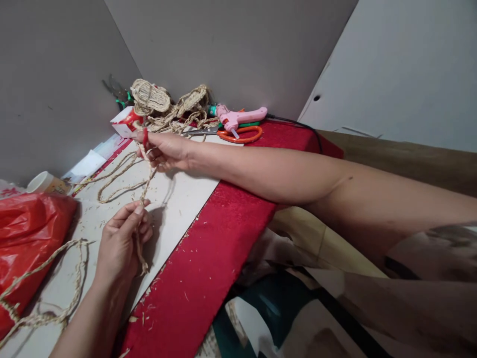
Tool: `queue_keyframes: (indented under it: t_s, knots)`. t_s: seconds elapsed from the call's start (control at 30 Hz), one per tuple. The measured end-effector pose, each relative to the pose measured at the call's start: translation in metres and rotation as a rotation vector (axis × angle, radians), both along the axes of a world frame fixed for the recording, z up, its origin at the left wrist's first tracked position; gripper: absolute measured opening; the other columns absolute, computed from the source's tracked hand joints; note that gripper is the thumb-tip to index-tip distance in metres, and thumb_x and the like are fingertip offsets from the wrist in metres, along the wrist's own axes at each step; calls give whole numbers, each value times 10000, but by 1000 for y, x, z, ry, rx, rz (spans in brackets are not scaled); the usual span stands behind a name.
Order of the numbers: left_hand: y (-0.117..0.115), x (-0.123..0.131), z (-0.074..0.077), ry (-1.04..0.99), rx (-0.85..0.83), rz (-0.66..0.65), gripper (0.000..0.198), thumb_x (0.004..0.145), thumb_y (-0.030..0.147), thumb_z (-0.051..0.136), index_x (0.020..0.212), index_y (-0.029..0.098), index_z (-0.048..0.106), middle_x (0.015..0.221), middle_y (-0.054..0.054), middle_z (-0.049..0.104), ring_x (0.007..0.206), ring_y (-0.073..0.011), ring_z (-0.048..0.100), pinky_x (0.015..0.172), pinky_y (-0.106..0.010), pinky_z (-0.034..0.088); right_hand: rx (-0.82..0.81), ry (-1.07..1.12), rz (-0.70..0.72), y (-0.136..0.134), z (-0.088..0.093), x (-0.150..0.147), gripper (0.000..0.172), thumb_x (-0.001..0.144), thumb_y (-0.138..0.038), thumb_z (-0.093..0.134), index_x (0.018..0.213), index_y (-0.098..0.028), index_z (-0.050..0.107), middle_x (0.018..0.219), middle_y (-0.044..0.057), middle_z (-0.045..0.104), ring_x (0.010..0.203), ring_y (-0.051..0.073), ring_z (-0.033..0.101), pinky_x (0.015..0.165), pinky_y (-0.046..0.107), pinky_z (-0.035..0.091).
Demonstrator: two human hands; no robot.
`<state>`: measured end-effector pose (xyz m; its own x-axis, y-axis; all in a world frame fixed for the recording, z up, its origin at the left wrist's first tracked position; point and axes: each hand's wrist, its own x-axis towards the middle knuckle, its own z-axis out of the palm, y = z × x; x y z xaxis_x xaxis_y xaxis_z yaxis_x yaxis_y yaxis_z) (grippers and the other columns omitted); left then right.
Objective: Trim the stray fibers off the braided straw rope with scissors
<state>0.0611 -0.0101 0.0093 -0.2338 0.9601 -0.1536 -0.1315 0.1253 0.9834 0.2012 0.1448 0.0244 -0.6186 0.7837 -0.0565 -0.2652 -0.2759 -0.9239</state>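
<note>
My left hand pinches a braided straw rope between thumb and fingers, low over a pale board. Its frayed end hangs down below my fingers. Farther along, my right hand is closed with its fingers curled round the same rope. A red loop shows at its fingers; what it belongs to I cannot make out. A slack bend of rope lies on the board to the left of my hands.
At the back are coiled straw braids, a pink glue gun with a black cord, orange-handled scissors and pliers. A red plastic bag, a paper cup and more rope are at left. Straw bits litter the red cloth.
</note>
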Motion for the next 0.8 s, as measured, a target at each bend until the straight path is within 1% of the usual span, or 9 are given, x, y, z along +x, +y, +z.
queue_keyframes:
  t_s: [0.07, 0.1, 0.23, 0.33, 0.43, 0.5, 0.57, 0.67, 0.8]
  knots:
    - [3, -6, 2, -44, 14, 48, 191, 670, 157, 793, 834, 102, 711, 563, 49, 402, 477, -45, 349, 387, -133, 300, 90, -124, 76, 14, 0, 10, 372, 897, -498, 561, 733, -164, 552, 593, -13, 542, 485, 72, 455, 428, 180, 389]
    - [5, -9, 3, -72, 15, 64, 191, 676, 140, 780, 848, 92, 711, 561, 57, 380, 466, -39, 329, 379, -129, 294, 147, -179, 124, 21, 0, 15, 373, 885, -503, 576, 744, -158, 573, 583, -14, 538, 479, 72, 454, 435, 187, 400]
    - [12, -20, 3, -202, 13, 101, 182, 719, 87, 708, 900, 77, 698, 571, 68, 353, 451, -31, 309, 372, -120, 302, 399, -364, 246, 39, 4, 37, 353, 838, -426, 662, 658, -131, 589, 487, -50, 455, 407, 39, 358, 405, 171, 324]
    - [14, -24, 2, -266, 4, 112, 194, 740, 65, 677, 934, 69, 683, 587, 61, 381, 446, -30, 328, 372, -123, 310, 562, -533, 399, 38, 9, 47, 287, 775, -323, 732, 626, -112, 607, 509, -40, 518, 412, 35, 397, 417, 173, 314]
    - [14, -23, 1, -301, 1, 105, 197, 751, 61, 679, 948, 62, 669, 579, 67, 371, 436, -28, 333, 373, -126, 305, 697, -610, 513, 23, 14, 45, 306, 786, -328, 705, 581, -128, 598, 487, -57, 498, 430, 42, 411, 461, 183, 327]
    - [14, -23, 0, -305, 0, 97, 199, 749, 63, 687, 946, 66, 661, 580, 66, 381, 437, -28, 344, 377, -126, 307, 831, -665, 510, 8, 16, 39, 285, 760, -326, 721, 579, -136, 610, 488, -60, 499, 453, 49, 415, 487, 194, 315]
    - [14, -23, 0, -305, -7, 101, 175, 736, 68, 700, 902, 93, 648, 580, 64, 392, 436, -31, 354, 379, -127, 311, 1031, -726, 493, -6, 17, 32, 249, 741, -314, 726, 597, -139, 624, 511, -54, 520, 492, 54, 407, 518, 212, 295]
    - [14, -22, 0, -313, -19, 123, 139, 718, 65, 703, 807, 126, 615, 574, 58, 416, 438, -39, 377, 386, -130, 330, 1316, -854, 403, -21, 16, 25, 239, 766, -352, 670, 646, -146, 655, 545, -29, 550, 538, 79, 401, 561, 252, 272]
    - [14, -22, 1, -292, -28, 140, 100, 755, 74, 663, 851, 94, 646, 591, 25, 492, 456, -47, 408, 386, -137, 344, 1452, -1004, 277, -27, 16, 24, 297, 779, -438, 612, 748, -158, 707, 647, 31, 640, 604, 125, 465, 592, 281, 254]
